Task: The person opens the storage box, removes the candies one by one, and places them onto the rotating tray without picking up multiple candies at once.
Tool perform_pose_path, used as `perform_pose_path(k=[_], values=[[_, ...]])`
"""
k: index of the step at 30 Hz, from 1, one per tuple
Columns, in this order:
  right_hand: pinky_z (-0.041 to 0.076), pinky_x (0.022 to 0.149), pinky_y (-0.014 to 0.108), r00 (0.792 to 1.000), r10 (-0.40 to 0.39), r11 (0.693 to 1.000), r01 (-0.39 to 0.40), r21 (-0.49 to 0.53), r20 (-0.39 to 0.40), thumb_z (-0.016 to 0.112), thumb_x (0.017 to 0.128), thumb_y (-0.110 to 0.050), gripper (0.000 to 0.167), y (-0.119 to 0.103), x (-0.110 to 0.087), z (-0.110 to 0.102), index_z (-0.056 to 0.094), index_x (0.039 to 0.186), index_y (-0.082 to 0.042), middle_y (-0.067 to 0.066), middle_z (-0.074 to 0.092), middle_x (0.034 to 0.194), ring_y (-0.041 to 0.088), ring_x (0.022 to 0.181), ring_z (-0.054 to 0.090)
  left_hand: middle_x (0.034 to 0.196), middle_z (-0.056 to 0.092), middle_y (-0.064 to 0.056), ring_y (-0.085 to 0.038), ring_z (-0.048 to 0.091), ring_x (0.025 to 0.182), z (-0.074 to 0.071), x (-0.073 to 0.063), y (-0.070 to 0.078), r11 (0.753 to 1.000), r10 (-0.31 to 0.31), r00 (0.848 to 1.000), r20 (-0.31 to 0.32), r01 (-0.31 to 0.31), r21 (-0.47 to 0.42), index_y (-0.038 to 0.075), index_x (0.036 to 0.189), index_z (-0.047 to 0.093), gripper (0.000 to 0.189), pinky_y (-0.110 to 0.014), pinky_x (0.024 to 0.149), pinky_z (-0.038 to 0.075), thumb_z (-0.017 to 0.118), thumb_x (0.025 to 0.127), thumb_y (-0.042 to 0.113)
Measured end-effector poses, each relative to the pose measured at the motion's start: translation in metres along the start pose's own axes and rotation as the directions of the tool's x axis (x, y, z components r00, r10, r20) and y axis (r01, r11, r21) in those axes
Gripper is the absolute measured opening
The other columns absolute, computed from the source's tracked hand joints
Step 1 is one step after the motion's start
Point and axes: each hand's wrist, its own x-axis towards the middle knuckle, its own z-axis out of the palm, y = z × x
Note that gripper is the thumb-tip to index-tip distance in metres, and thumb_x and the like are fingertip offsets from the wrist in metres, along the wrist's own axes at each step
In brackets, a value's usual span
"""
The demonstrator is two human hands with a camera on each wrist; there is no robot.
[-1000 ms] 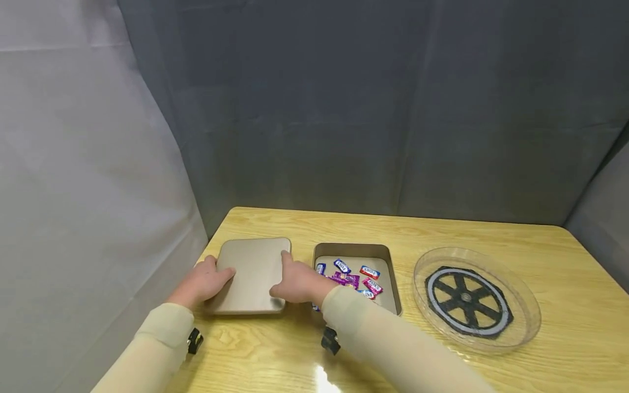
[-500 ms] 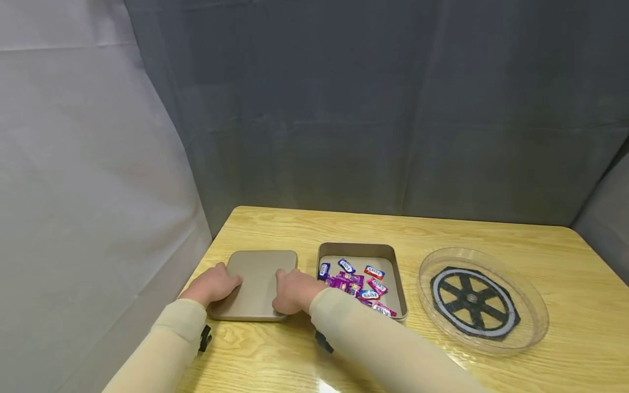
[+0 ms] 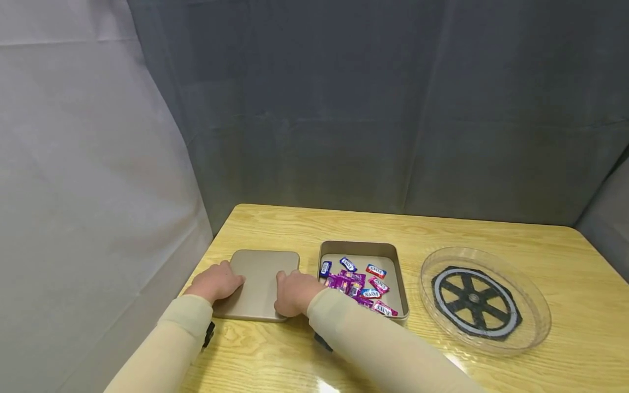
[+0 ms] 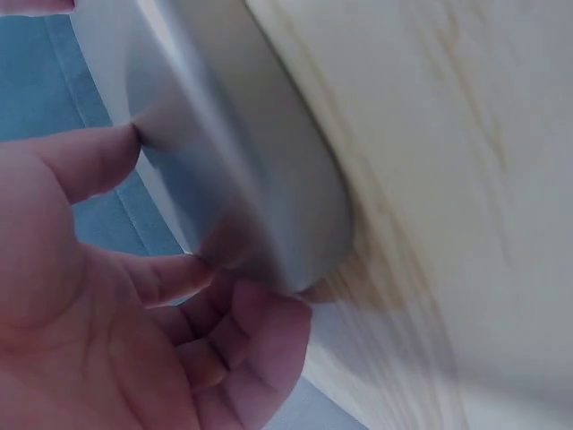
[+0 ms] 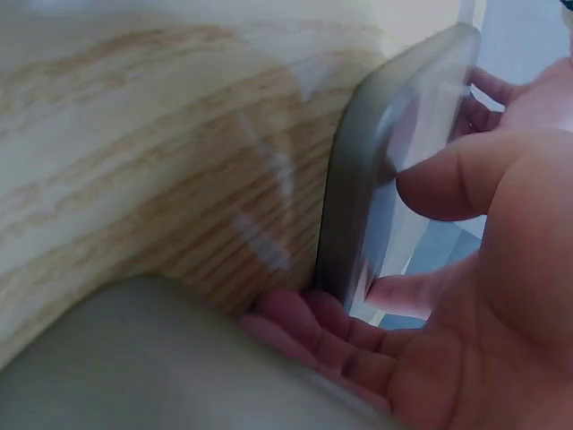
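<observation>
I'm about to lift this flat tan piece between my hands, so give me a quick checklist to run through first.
1. Left hand at the left side of the flat tan piece: ok, thumb on top, fingers at the rim.
2. Right hand at the right side: ok, thumb on top, fingers at the rim.
3. Fingertips under the rim: cannot tell; the wrist views don't settle it.
4. Candies inside the open tin: ok, none seen on its rim.
5. Gap between the tin and the round clear tray: ok, bare table shows between them.
</observation>
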Motion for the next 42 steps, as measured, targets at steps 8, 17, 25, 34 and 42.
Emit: perform_pose_path(k=[8,17,25,34,42], values=[[0.054,0.066,0.037,0.996,-0.069,0.996,0.065,-0.068,-0.063,0.068,0.091,-0.038,0.055,0.002,-0.006,0.001,0.055,0.136,-0.01,0.01,0.063,0.105,0.021,0.083,0.06,0.112,0.061,-0.025,-0.036,0.061,0.092,0.001,0.003,0.005,0.998,0.007,0.996,-0.091,-0.002,0.058,-0.007,0.121,0.063,0.055,-0.055,0.072,0.051,0.058,0.095,0.042],[0.054,0.089,0.043,0.945,-0.2,0.978,0.178,-0.105,-0.259,0.059,0.097,-0.035,0.05,0.029,-0.029,-0.007,0.054,0.142,-0.014,0.008,0.06,0.127,0.027,0.112,0.059,0.133,0.049,-0.027,-0.046,0.053,0.118,0.001,-0.011,0.046,0.992,0.126,0.971,-0.205,-0.127,0.005,-0.007,0.142,0.047,0.067,-0.061,0.088,0.048,0.059,0.097,0.041],[0.052,0.092,0.039,0.903,-0.202,0.979,0.182,-0.088,-0.378,0.059,0.096,-0.031,0.047,0.075,-0.067,-0.02,0.058,0.139,-0.013,0.006,0.06,0.124,0.026,0.112,0.057,0.142,0.05,-0.025,-0.04,0.049,0.13,0.002,-0.037,0.093,0.924,0.347,0.909,-0.233,-0.373,-0.079,-0.003,0.146,0.046,0.067,-0.056,0.103,0.042,0.058,0.099,0.042],[0.048,0.1,0.045,0.877,-0.09,0.995,0.098,-0.007,-0.472,0.061,0.096,-0.034,0.045,0.126,-0.1,-0.03,0.061,0.138,-0.016,0.004,0.061,0.13,0.028,0.123,0.055,0.144,0.05,-0.016,-0.033,0.05,0.131,-0.005,-0.069,0.139,0.874,0.429,0.861,-0.274,-0.472,-0.115,0.005,0.151,0.044,0.072,-0.052,0.107,0.041,0.063,0.096,0.048],[0.047,0.101,0.051,0.869,0.002,0.994,0.052,0.095,-0.495,0.063,0.096,-0.033,0.049,0.173,-0.13,-0.018,0.059,0.141,-0.015,0.006,0.058,0.138,0.03,0.129,0.053,0.145,0.049,-0.015,-0.033,0.048,0.133,0.006,-0.081,0.168,0.827,0.536,0.792,-0.292,-0.562,-0.004,0.007,0.151,0.044,0.071,-0.054,0.107,0.041,0.062,0.097,0.05]])
